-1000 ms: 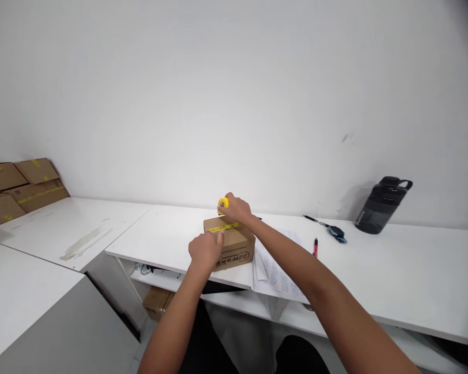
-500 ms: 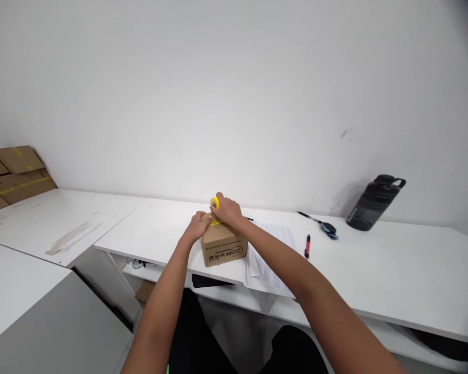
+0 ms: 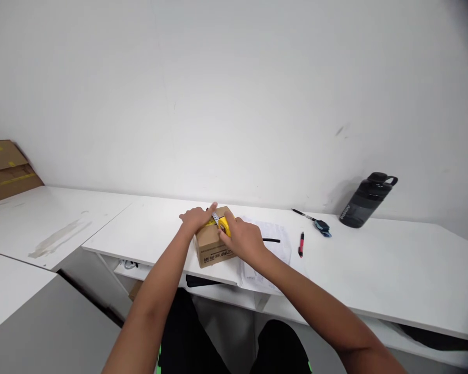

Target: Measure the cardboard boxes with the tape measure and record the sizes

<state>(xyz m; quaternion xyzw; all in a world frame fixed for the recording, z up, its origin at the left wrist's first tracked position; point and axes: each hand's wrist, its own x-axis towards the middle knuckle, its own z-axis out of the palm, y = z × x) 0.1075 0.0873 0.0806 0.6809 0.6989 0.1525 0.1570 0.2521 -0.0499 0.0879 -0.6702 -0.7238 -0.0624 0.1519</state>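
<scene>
A small brown cardboard box [image 3: 210,237] with dark printing on its front sits near the desk's front edge. In my right hand [image 3: 246,238] is a yellow tape measure [image 3: 224,226], held over the top of the box. A short stretch of its marked blade [image 3: 216,218] is out, running away from me across the top. My left hand [image 3: 195,218] lies at the box's far left, thumb stretched out beside the blade's far end, fingers pointing left. A black strap [image 3: 271,240] sticks out to the right of my right wrist.
Papers [image 3: 275,249] lie right of the box on the white desk [image 3: 374,270]. Beyond them are a red pen [image 3: 301,244], a black pen [image 3: 302,213], a dark blue object [image 3: 322,227] and a black bottle [image 3: 366,201]. Cardboard boxes [image 3: 10,182] are stacked at the far left.
My right hand with the tape measure has come nearer and turned, and the blade now shows. My left hand has loosened from the box's corner, its thumb stretched out. The view has shifted slightly right.
</scene>
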